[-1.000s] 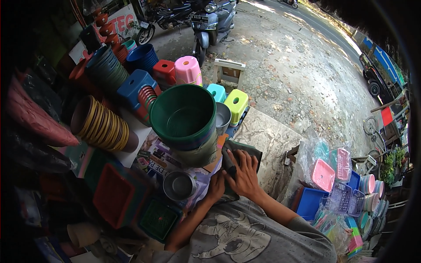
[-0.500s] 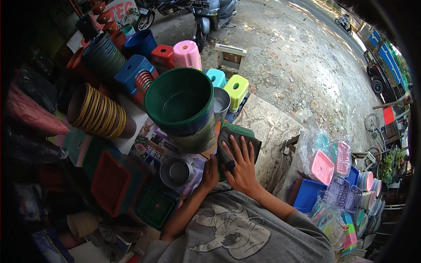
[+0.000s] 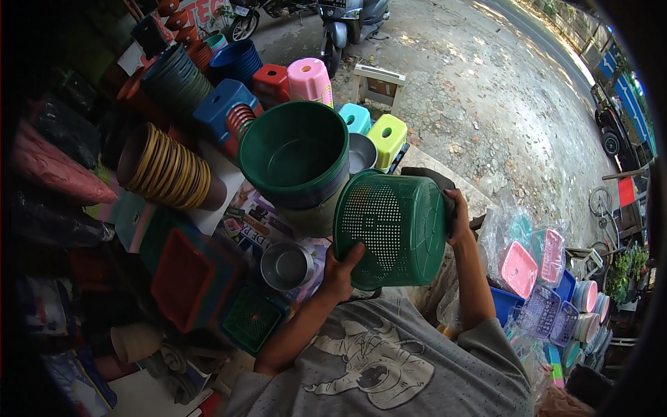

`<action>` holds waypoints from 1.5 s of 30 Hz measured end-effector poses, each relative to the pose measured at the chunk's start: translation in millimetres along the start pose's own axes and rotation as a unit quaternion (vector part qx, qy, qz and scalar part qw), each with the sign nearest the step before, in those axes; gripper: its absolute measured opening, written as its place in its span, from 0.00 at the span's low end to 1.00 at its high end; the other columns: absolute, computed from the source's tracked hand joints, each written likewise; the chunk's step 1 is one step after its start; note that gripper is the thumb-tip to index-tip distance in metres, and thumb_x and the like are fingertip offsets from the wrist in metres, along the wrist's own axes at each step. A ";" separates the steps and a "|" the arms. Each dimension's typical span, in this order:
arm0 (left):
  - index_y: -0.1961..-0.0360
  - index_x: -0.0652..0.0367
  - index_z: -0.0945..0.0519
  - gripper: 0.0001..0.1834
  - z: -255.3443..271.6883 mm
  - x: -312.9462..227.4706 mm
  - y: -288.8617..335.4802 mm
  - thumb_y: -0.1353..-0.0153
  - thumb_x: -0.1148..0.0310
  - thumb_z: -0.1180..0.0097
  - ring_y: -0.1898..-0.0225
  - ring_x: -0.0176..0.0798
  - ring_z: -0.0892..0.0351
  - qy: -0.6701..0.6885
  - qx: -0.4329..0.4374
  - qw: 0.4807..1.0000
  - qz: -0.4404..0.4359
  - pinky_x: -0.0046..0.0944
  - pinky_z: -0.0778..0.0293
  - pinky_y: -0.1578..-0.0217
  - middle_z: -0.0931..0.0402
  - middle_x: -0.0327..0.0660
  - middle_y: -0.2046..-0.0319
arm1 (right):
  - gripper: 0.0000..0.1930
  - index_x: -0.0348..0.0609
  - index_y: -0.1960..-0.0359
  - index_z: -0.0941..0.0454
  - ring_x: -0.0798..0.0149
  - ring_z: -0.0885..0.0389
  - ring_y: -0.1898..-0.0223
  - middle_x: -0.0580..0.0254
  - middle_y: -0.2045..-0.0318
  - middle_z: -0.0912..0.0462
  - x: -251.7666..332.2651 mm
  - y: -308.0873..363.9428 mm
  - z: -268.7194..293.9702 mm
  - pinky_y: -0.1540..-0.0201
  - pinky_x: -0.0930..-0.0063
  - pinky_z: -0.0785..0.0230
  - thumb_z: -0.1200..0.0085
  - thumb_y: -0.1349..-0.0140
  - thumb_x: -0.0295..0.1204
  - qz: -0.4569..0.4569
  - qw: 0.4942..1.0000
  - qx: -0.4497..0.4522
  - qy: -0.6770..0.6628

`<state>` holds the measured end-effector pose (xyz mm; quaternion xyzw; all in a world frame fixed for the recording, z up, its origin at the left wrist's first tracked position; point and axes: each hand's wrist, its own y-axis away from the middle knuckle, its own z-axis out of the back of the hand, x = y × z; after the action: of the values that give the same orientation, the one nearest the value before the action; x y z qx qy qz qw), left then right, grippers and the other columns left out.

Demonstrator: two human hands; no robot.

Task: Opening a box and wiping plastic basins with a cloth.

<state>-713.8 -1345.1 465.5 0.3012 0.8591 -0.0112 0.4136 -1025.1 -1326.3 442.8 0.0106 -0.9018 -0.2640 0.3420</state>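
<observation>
A green plastic basket [image 3: 389,229] with rows of small holes in its wall is tipped on its side in front of me. My left hand [image 3: 340,273] grips it at the near left rim, thumb against the perforated wall. At the right, by the basket's base, my right hand [image 3: 458,217] is closed round a dark cloth [image 3: 429,174], which lies against the basket's far side. Part of the right fingers is hidden. Just left of the basket stands a stack of round tubs with a dark green tub [image 3: 295,149] on top. A grey metal-looking bowl [image 3: 287,266] sits near my left hand.
Brown pots with yellow rims [image 3: 167,170] lie stacked at the left. Red trays [image 3: 182,278] and a green basket [image 3: 253,320] are lower left. Stools, including a lime one [image 3: 387,139], stand beyond. Bagged pink baskets [image 3: 519,268] are at the right; a scooter [image 3: 340,28] is parked farther off.
The basket has been lifted and turned onto its side. My right hand went from lying flat on the cloth to holding it at the basket's base, farther right. My left hand now grips the rim.
</observation>
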 end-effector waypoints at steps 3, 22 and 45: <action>0.41 0.58 0.24 0.20 -24.5 2.5 -7.5 0.31 0.64 0.38 0.51 0.38 0.16 0.122 -0.043 0.991 0.028 0.40 0.17 0.50 0.19 0.41 0.49 | 0.27 0.37 0.44 0.22 0.54 0.14 0.56 0.50 0.52 0.14 -43.2 6.1 19.3 0.48 0.59 0.19 0.56 0.31 0.48 0.044 0.987 0.045 -0.148; 0.36 0.57 0.31 0.19 -70.8 42.6 -39.5 0.24 0.62 0.48 0.45 0.32 0.23 0.029 -0.040 0.998 -0.028 0.36 0.23 0.50 0.25 0.39 0.43 | 0.30 0.57 0.29 0.28 0.30 0.59 0.22 0.42 0.23 0.47 -58.2 95.2 -108.8 0.26 0.28 0.72 0.52 0.35 0.42 0.474 0.503 -0.109 0.714; 0.38 0.62 0.26 0.24 -65.6 -29.5 42.3 0.32 0.65 0.39 0.70 0.59 0.13 -0.575 0.210 0.791 0.026 0.52 0.18 0.66 0.16 0.55 0.71 | 0.25 0.36 0.42 0.23 0.57 0.18 0.46 0.55 0.48 0.16 -3.0 67.4 -10.6 0.37 0.62 0.30 0.47 0.31 0.44 -0.117 0.969 -0.095 0.196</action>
<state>-723.6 -1307.9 539.5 0.3410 0.4314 -0.3511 0.7579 -1005.3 -1272.7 480.1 0.1354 -0.7806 -0.3791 0.4782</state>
